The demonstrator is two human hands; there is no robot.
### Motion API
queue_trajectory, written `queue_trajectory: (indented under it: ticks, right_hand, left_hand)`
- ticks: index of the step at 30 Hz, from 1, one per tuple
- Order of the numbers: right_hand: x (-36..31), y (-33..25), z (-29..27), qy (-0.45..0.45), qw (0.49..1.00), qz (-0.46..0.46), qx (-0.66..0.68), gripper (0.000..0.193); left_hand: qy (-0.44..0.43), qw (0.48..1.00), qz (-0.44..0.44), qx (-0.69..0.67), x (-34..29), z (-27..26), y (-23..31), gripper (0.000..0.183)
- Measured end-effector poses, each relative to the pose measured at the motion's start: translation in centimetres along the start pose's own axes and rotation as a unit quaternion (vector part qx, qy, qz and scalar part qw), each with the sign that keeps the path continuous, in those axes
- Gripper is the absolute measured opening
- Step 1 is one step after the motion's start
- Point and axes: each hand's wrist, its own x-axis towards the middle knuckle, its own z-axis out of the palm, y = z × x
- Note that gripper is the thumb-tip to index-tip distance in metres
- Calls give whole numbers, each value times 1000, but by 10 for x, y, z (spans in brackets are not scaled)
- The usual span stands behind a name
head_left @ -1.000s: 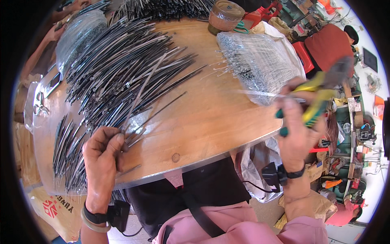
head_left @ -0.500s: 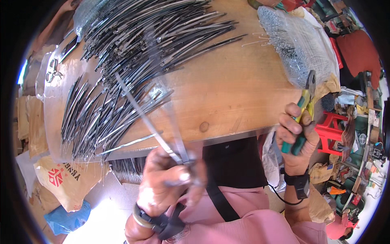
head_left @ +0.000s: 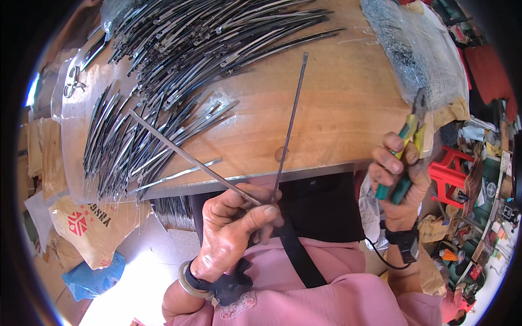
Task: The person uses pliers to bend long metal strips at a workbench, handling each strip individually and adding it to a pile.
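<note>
My left hand (head_left: 228,225) is closed around two thin metal strips, just off the table's near edge. One strip (head_left: 187,156) slants up to the left, over the loose pile; the other strip (head_left: 293,111) points up and away over bare wood. They spread in a V from my fingers, which hide whether they are joined. At the right, my right hand (head_left: 399,179) grips a pair of pliers (head_left: 409,133) with green and yellow handles, its dark jaws pointing upward. Whether the jaws are parted is hard to make out.
Many similar dark strips (head_left: 217,41) lie heaped on the wooden table (head_left: 321,103). Scissors (head_left: 73,81) rest at the left. A clear bag of thin wires (head_left: 418,51) lies at the far right, a red stool (head_left: 448,174) stands beyond, and a printed sack (head_left: 95,233) hangs below left.
The two strips have swung apart into a wider V, one tipping left and the other right. My left hand has turned slightly; the pliers stay in my right hand.
</note>
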Motion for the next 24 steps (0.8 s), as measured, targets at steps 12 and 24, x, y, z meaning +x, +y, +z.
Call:
queue_trajectory:
  ticks: [12,24]
  right_hand:
    - [1,-8,19,33,978,-23,-205,23]
    - [-8,26,18,82,984,14,-160,22]
  left_hand:
    - [20,999,18,42,-9,-6,-7,19]
    - [19,1000,21,-9,-7,-1,-9,19]
